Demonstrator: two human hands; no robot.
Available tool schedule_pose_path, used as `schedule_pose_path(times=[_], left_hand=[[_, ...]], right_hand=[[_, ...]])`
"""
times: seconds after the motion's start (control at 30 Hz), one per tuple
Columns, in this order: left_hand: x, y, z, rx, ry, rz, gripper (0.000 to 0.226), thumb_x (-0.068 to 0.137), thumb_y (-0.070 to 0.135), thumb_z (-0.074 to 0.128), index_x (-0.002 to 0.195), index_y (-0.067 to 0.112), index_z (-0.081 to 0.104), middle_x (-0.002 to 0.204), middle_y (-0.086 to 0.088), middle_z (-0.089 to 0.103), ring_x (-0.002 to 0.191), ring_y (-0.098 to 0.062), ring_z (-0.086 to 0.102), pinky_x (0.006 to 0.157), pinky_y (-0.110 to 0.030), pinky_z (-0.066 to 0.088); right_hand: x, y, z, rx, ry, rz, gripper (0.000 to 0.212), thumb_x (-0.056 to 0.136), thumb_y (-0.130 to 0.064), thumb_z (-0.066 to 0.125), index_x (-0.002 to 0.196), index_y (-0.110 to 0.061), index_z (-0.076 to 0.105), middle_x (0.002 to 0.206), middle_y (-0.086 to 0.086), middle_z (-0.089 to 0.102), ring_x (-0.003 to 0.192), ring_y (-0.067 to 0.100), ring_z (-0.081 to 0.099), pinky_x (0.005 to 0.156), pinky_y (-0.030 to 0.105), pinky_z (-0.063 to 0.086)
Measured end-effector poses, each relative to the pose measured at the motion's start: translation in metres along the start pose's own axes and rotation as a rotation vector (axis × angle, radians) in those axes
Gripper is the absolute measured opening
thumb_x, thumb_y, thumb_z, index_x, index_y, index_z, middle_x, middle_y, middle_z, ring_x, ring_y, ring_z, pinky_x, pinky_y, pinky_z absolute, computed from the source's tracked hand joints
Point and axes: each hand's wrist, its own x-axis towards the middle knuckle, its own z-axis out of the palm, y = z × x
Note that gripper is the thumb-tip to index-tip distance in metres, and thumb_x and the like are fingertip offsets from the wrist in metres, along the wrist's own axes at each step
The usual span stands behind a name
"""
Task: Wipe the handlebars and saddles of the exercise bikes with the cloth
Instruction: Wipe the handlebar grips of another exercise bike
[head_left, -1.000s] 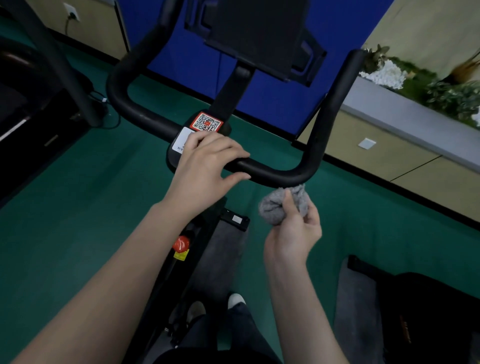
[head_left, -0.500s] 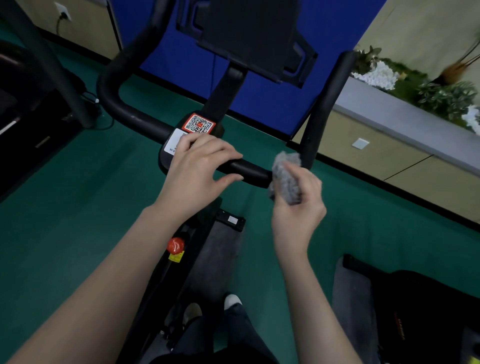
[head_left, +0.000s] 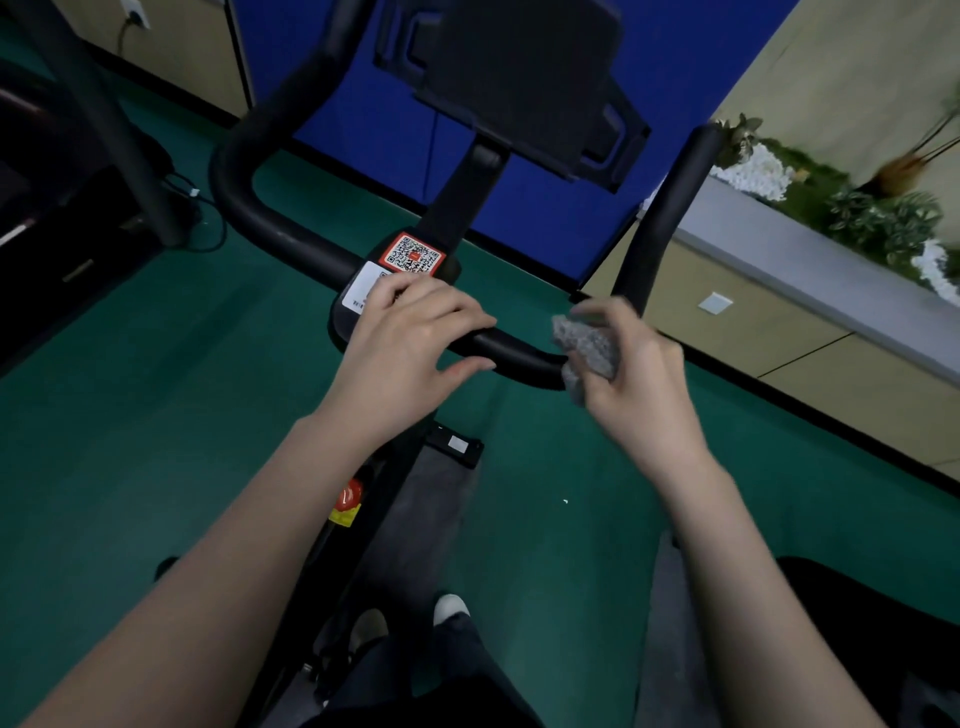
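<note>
The black handlebar (head_left: 270, 218) of an exercise bike curves in a U in front of me, with a dark tablet holder (head_left: 519, 78) above its stem. My left hand (head_left: 410, 343) rests on the bar's middle, fingers curled over it beside the red QR sticker (head_left: 413, 254). My right hand (head_left: 631, 374) holds a bunched grey cloth (head_left: 587, 345) pressed against the bar at its right bend, below the right upright grip (head_left: 670, 208). The saddle is out of view.
Green floor (head_left: 156, 389) surrounds the bike. A red knob (head_left: 348, 493) sits on the frame below. Dark equipment (head_left: 57, 208) stands at the left, a black object (head_left: 857, 623) at the lower right. A blue panel and a ledge with plants (head_left: 857, 208) lie behind.
My right hand lifted the cloth from below the bar up onto its right bend and wrapped it there. My left hand stayed on the bar's middle.
</note>
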Motion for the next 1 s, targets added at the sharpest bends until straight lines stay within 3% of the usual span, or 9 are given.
schedule_pose_path(times=[0.1, 0.3, 0.43, 0.5, 0.67, 0.73, 0.83, 0.9, 1.0], left_hand=[[-0.001, -0.001, 0.000, 0.002, 0.009, 0.007, 0.035, 0.079, 0.039, 0.074, 0.107, 0.019, 0.071, 0.104, 0.009, 0.068, 0.103, -0.016, 0.060, 0.100, -0.029, 0.026], [-0.002, -0.002, 0.001, -0.002, 0.008, 0.014, 0.034, 0.080, 0.039, 0.073, 0.108, 0.020, 0.070, 0.104, 0.010, 0.066, 0.103, -0.015, 0.059, 0.102, -0.031, 0.027], [-0.002, -0.001, 0.002, 0.009, 0.016, 0.025, 0.033, 0.081, 0.039, 0.072, 0.109, 0.020, 0.070, 0.104, 0.010, 0.066, 0.103, -0.015, 0.060, 0.101, -0.030, 0.028], [-0.003, -0.001, 0.002, 0.007, 0.021, 0.023, 0.033, 0.081, 0.038, 0.072, 0.108, 0.020, 0.070, 0.104, 0.010, 0.066, 0.102, -0.015, 0.060, 0.101, -0.029, 0.026], [-0.002, 0.000, 0.002, 0.004, 0.021, 0.019, 0.033, 0.081, 0.038, 0.073, 0.108, 0.019, 0.070, 0.104, 0.009, 0.067, 0.102, -0.016, 0.061, 0.102, -0.029, 0.026], [-0.002, 0.000, 0.002, 0.005, 0.022, 0.015, 0.033, 0.081, 0.038, 0.073, 0.108, 0.019, 0.071, 0.105, 0.009, 0.067, 0.102, -0.016, 0.061, 0.102, -0.030, 0.027], [-0.003, 0.000, 0.003, 0.009, 0.024, 0.012, 0.033, 0.081, 0.038, 0.073, 0.108, 0.019, 0.071, 0.105, 0.009, 0.067, 0.103, -0.016, 0.061, 0.102, -0.030, 0.027], [-0.003, 0.000, 0.003, 0.011, 0.025, 0.010, 0.033, 0.081, 0.038, 0.072, 0.108, 0.019, 0.071, 0.105, 0.010, 0.067, 0.103, -0.015, 0.060, 0.103, -0.029, 0.026], [-0.003, -0.002, 0.003, 0.011, 0.032, 0.012, 0.033, 0.081, 0.039, 0.072, 0.109, 0.020, 0.070, 0.105, 0.010, 0.066, 0.103, -0.015, 0.060, 0.102, -0.028, 0.026]], right_hand=[[0.018, 0.001, -0.013, -0.044, -0.072, 0.039, 0.038, 0.080, -0.002, 0.064, 0.106, -0.022, 0.047, 0.095, 0.004, 0.061, 0.082, 0.020, 0.059, 0.066, 0.031, 0.050], [0.023, -0.002, -0.007, -0.194, -0.214, -0.097, 0.023, 0.079, 0.000, 0.058, 0.098, -0.013, 0.056, 0.099, 0.003, 0.059, 0.095, 0.022, 0.053, 0.084, 0.035, 0.043], [0.010, 0.003, -0.004, -0.181, -0.160, -0.121, 0.022, 0.086, -0.022, 0.066, 0.103, -0.013, 0.058, 0.101, 0.003, 0.057, 0.099, 0.024, 0.051, 0.091, 0.040, 0.041], [0.003, 0.003, 0.001, -0.145, -0.093, -0.110, 0.021, 0.091, -0.030, 0.061, 0.104, -0.013, 0.060, 0.101, 0.002, 0.057, 0.100, 0.022, 0.051, 0.093, 0.041, 0.040], [-0.006, 0.007, 0.005, -0.106, 0.034, -0.077, 0.009, 0.094, -0.016, 0.057, 0.101, -0.018, 0.062, 0.101, -0.008, 0.055, 0.102, 0.018, 0.052, 0.090, 0.044, 0.040], [-0.008, 0.010, 0.005, -0.059, 0.082, -0.048, 0.010, 0.091, -0.013, 0.060, 0.100, -0.016, 0.064, 0.105, -0.005, 0.057, 0.106, 0.017, 0.053, 0.095, 0.040, 0.041], [-0.008, 0.004, 0.010, -0.010, 0.160, -0.014, 0.009, 0.089, -0.008, 0.064, 0.097, -0.009, 0.068, 0.108, 0.003, 0.056, 0.107, 0.020, 0.053, 0.095, 0.016, 0.035], [-0.005, -0.002, 0.013, -0.066, 0.101, -0.033, 0.009, 0.089, -0.008, 0.064, 0.097, -0.009, 0.068, 0.102, 0.005, 0.059, 0.101, 0.023, 0.055, 0.090, 0.019, 0.038], [0.013, -0.005, 0.002, -0.219, -0.113, -0.066, 0.009, 0.089, -0.015, 0.064, 0.097, -0.013, 0.067, 0.097, 0.005, 0.064, 0.093, 0.022, 0.058, 0.084, 0.031, 0.045]])
